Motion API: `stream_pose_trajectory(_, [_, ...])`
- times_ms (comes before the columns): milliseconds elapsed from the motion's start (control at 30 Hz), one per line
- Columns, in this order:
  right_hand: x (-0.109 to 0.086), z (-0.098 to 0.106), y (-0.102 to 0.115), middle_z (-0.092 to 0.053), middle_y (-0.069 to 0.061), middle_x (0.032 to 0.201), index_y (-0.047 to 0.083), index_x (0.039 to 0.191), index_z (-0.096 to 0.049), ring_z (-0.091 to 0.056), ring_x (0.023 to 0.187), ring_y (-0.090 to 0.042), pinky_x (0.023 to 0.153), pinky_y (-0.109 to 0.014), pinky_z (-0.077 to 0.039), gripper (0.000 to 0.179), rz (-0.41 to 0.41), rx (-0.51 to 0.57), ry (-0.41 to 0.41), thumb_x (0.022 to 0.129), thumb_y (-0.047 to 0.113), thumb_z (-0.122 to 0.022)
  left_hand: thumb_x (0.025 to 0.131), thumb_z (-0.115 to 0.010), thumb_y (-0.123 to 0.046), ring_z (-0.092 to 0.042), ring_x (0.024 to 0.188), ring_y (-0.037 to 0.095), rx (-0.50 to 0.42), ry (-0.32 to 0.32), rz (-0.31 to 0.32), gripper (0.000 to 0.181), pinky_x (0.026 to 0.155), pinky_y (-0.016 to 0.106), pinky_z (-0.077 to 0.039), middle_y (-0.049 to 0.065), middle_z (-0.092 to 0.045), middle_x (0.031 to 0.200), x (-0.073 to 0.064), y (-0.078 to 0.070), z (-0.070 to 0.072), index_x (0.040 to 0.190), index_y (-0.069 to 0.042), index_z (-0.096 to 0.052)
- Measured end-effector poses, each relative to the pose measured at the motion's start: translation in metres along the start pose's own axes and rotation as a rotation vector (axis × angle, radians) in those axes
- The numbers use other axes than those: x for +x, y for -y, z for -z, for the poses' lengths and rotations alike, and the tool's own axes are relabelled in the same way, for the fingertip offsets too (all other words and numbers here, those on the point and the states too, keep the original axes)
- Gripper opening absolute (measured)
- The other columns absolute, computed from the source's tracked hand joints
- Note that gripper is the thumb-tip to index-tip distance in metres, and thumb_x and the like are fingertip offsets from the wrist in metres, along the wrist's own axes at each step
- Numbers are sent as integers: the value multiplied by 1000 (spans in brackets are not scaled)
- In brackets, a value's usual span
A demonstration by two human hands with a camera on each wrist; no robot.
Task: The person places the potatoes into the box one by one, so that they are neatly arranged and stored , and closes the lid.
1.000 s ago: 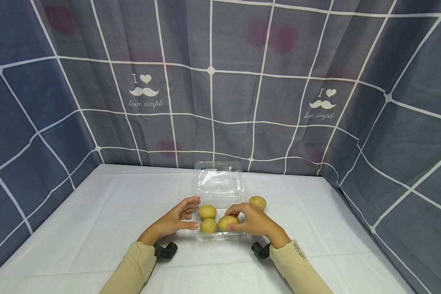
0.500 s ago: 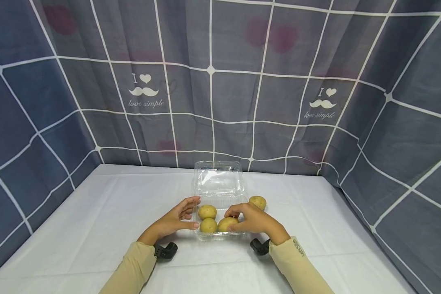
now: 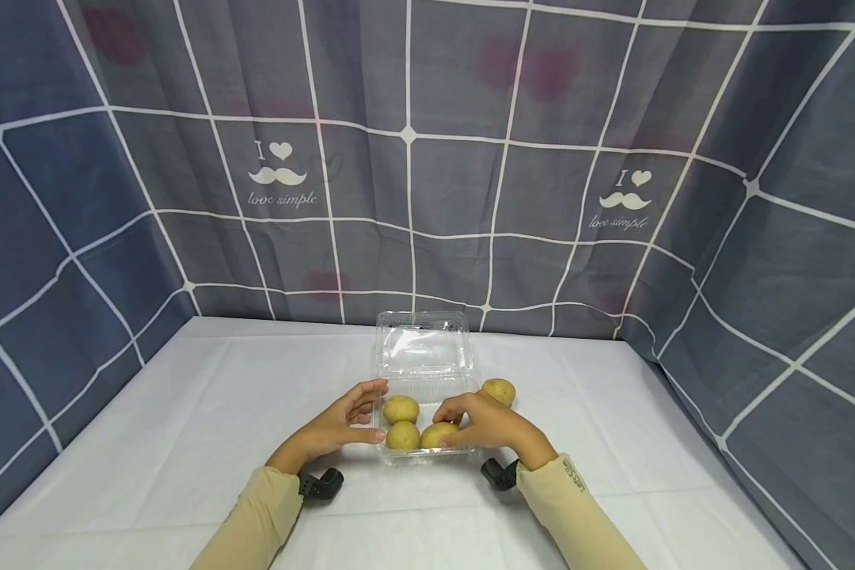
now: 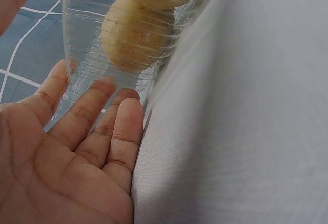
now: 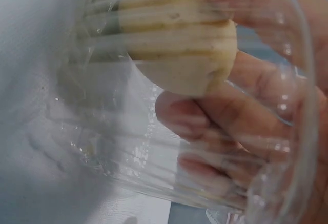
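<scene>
A clear plastic clamshell box lies with its lid raised at the back. Two potatoes sit one behind the other in its left half. My right hand reaches in over the right side and grips a third potato at the front, between thumb and fingers. Through the ribbed wall in the right wrist view, that potato shows with the fingertips against it. My left hand rests along the box's left side, its fingers nearly straight against the wall.
Another potato lies on the white cloth just right of the box, partly behind the right hand. The white-covered table is walled in by a dark checked curtain behind and at both sides.
My right hand and the potato in it have shifted slightly left, toward the other potatoes in the box. The left hand has stayed in place.
</scene>
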State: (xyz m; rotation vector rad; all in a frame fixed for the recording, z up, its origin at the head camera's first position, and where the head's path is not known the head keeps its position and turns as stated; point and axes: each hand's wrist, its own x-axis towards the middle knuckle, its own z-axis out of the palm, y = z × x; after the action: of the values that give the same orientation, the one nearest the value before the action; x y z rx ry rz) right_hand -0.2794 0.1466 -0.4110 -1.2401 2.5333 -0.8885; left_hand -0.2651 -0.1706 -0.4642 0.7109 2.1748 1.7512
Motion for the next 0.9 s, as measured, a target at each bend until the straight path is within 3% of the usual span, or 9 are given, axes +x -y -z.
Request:
stream_pose_trajectory(533, [-1,0,-1,-80,2,105,3,113,-80,-68,99,-11,94,-36,-58,24,-16,10,2,94,17,-86,92,-87,-15,-33,154,51,-1,-3,-1,95,122,60,-34,30,-33,170,0,0,0,165,4,-29])
stream_pose_trajectory(900, [-7,-4,-3,-78,-3,112,-2,117,-77,-69,107,-20,100,-42,-56,32,-43,122,-56,96,22,-84,93,-87,-16,-33,154,51,6,0,-4,94,122,60,-35,30,-32,170,0,0,0,165,5,-29])
